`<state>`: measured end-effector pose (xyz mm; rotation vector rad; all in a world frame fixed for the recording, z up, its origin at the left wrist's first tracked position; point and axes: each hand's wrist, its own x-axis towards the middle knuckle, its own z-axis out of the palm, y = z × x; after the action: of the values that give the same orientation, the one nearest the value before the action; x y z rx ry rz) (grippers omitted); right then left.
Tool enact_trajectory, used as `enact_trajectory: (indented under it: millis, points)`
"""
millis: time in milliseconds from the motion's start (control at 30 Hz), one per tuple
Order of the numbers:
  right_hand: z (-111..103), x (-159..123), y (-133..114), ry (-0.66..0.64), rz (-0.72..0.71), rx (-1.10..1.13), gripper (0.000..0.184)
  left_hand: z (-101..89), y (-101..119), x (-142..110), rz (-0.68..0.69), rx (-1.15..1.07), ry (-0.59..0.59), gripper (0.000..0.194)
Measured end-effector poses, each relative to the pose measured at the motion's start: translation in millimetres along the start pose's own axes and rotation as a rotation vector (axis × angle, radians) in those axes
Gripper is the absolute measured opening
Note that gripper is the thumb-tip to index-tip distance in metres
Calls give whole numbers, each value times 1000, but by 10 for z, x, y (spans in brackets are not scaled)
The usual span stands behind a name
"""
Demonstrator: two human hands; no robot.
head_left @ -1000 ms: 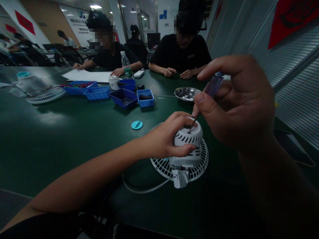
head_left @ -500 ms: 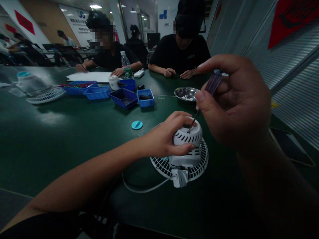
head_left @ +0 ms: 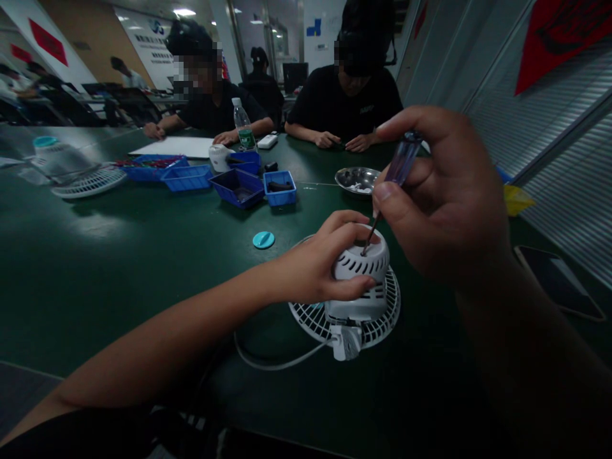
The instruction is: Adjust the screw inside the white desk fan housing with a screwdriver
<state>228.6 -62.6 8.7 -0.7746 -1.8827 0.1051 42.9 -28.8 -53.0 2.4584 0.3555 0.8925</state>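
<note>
Our left hand (head_left: 315, 268) grips the white motor housing (head_left: 361, 261) of a small fan (head_left: 354, 299) lying grille-down on the green counter (head_left: 143, 255). Our right hand (head_left: 444, 191) pinches a screwdriver (head_left: 399, 166), tip in the housing top. Teal cap (head_left: 263, 240) nearby; blue bins (head_left: 239, 185) and metal dish (head_left: 357, 180) further back.

Your two bare hands and forearms

Your left hand (head_left: 315, 268) and right hand (head_left: 444, 197) wear no gloves, rings or watch; both forearms are uncovered up to the frame's edge. At bottom left, a dark, black-looking garment covers your upper left arm or torso; which one cannot be told.
</note>
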Motion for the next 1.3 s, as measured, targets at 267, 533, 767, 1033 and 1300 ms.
enact_trajectory:
  millis: [267, 533, 767, 1033, 1300]
  points:
    - [3, 6, 30, 53, -52, -13, 29, -39, 74, -20, -74, 27, -80, 64]
    - [7, 2, 37, 26, -45, 18, 38, -58, 61, -24, -80, 19, -109, 84]
    - [45, 1, -77, 29, -34, 188, 36, -42, 71, -53, -53, 59, -81, 87]
    - [32, -42, -75, -13, -109, 44, 46, -39, 41, -85, -54, 41, -81, 85]
    - [32, -81, -90, 99, -84, -34, 28, -3, -49, -81, 43, 55, -77, 87]
